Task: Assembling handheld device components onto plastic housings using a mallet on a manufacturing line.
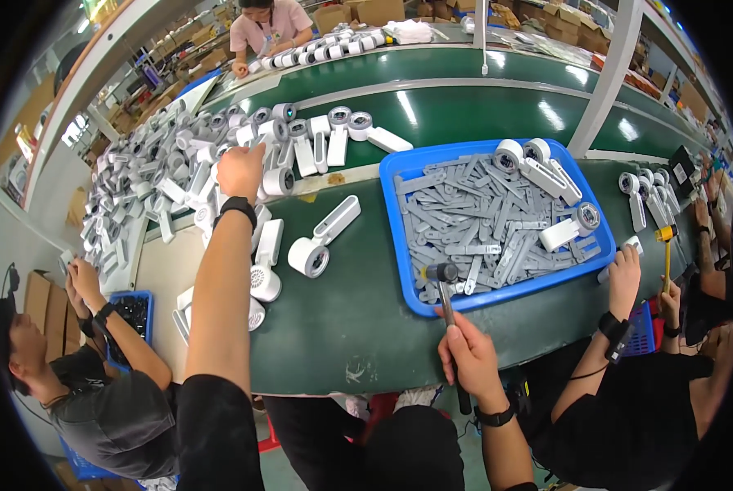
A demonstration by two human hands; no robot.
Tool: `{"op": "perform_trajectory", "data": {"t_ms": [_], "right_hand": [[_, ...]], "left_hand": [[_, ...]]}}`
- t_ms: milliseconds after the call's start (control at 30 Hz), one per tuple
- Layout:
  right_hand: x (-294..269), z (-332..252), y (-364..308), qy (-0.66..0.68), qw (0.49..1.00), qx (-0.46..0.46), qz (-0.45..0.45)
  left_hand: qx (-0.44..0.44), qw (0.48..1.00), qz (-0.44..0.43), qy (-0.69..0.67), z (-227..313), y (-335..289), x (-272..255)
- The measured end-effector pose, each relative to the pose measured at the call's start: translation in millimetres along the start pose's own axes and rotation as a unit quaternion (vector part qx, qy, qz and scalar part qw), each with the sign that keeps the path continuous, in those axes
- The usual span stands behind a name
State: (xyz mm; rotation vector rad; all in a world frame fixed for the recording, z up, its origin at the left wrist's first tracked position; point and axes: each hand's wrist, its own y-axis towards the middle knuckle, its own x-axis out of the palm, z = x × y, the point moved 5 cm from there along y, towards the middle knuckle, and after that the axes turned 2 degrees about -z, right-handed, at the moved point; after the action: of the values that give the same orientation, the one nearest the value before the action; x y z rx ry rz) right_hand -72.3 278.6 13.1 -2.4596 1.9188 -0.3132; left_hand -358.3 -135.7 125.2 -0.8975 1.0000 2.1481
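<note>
My left hand point(241, 172) reaches into a heap of white and grey handheld fans point(178, 151) on the left. Its fingers are curled at the heap's edge, and what lies inside them is hidden. With my right hand point(470, 356) I grip a hammer point(446, 303), its dark head raised over the front rim of a blue tray point(411, 282). Flat grey plastic strips point(473, 217) fill the tray, and a few fans lie on top at its right side. A single folded fan point(325, 237) rests on the green table between my hands.
Several fans point(266, 282) lie beside my left forearm. On the left a person point(96, 393) works near a blue bin point(129, 323); on the right another person's hand holds a yellow hammer point(667, 245). Across the green belt point(432, 106) sits a person in pink point(270, 33). A white post point(608, 78) rises behind the tray.
</note>
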Motion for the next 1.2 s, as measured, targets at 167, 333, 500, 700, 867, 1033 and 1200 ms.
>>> {"op": "perform_trajectory", "data": {"t_ms": [167, 333, 500, 700, 867, 1033, 1200], "right_hand": [[0.5, -0.9, 2.5, -0.019, 1.0, 0.004, -0.004], [-2.8, -1.6, 3.0, -0.007, 1.0, 0.008, -0.001], [1.0, -5.5, 4.0, -0.006, 1.0, 0.015, -0.007], [-2.5, -4.6, 4.2, -0.052, 0.998, 0.01, -0.021], [-8.6, 4.9, -5.4, 0.026, 1.0, -0.009, -0.007], [-4.5, 1.7, -7.3, -0.025, 1.0, -0.012, -0.011], [-12.8, 1.8, -4.0, -0.151, 0.986, -0.067, 0.033]], "left_hand": [[-0.016, 0.998, 0.0, 0.053, -13.4, 24.4, 40.2], [0.032, 0.997, -0.041, 0.049, -8.8, 31.5, 55.6], [0.178, 0.984, -0.012, -0.01, 14.3, 22.2, 48.1], [0.29, 0.897, -0.303, -0.144, 142.2, -98.0, 37.5], [0.467, 0.797, -0.345, -0.166, 234.4, -173.0, 63.2], [0.543, 0.757, -0.317, -0.177, 303.2, -205.6, 109.4], [0.525, 0.778, -0.28, -0.201, 355.6, -231.8, 180.4]]}}
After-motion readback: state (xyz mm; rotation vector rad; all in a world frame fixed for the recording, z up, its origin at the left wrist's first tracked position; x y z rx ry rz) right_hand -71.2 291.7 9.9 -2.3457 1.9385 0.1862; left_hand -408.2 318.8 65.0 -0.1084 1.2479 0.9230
